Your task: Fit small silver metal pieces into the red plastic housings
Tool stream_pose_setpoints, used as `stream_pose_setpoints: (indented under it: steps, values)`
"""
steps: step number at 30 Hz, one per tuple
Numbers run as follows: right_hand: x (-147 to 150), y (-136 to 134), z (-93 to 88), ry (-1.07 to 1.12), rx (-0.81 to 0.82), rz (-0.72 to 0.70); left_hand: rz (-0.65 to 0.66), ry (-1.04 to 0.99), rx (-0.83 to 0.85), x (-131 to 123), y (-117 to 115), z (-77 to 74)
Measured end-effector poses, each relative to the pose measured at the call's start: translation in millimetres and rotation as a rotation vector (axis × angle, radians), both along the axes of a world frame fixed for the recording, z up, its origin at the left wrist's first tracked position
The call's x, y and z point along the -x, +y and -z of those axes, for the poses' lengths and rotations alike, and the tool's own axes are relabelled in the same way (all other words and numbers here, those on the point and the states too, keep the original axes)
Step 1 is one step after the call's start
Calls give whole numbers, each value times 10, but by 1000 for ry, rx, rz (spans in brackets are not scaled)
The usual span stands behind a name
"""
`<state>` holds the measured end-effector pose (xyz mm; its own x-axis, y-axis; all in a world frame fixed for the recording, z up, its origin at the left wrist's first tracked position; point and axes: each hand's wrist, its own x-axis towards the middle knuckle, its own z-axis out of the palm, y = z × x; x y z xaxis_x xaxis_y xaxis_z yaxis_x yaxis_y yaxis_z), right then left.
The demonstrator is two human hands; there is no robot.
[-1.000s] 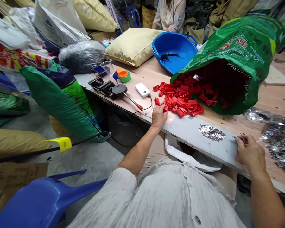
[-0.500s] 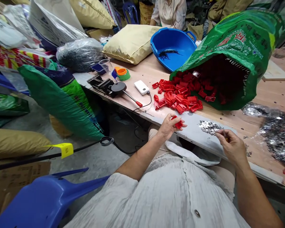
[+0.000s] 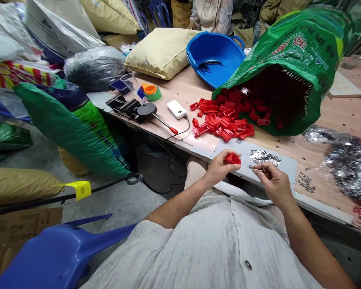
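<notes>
My left hand (image 3: 222, 167) is closed around a red plastic housing (image 3: 233, 158), its hollow side partly showing above the table's front edge. Just to the right, my right hand (image 3: 272, 178) pinches a small slim tool (image 3: 254, 166) with a thin metal tip pointing at the housing. A yellowish-brown bit shows between the fingers; the rest of the tool is hidden in the hand. Tip and housing are a short way apart. Behind the hands, a heap of small shiny metal pieces (image 3: 263, 157) lies on a grey board (image 3: 284, 167). Farther back are loose red housings (image 3: 225, 124).
Red housings spill from a green sack (image 3: 289, 48). A blue basin (image 3: 228, 74), white power bank (image 3: 177, 109) and lever-handled device (image 3: 147, 112) stand on the table. At right lies a plastic bag of metal pieces (image 3: 351, 168). A blue chair (image 3: 45, 257) is at lower left.
My right hand has moved left, away from the metal heap, bringing the tool close to the red housing. My left hand has shifted slightly right and turned the housing. The view has shifted a little.
</notes>
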<state>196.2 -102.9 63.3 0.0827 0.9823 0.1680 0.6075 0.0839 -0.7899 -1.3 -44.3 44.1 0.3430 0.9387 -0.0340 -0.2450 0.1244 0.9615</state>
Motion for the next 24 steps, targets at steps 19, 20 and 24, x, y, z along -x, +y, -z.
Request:
stream_pose_setpoints:
  steps: [19, 20, 24]
  values:
    - [165, 67, 26, -153, -297, -259, -113, 411, -850, -34, -212, 140]
    - [164, 67, 18, -154, -292, -266, -117, 406, -856, -38, -220, 141]
    - [178, 67, -6, -130, -291, -270, -146, 371, -877, -59, -251, 152]
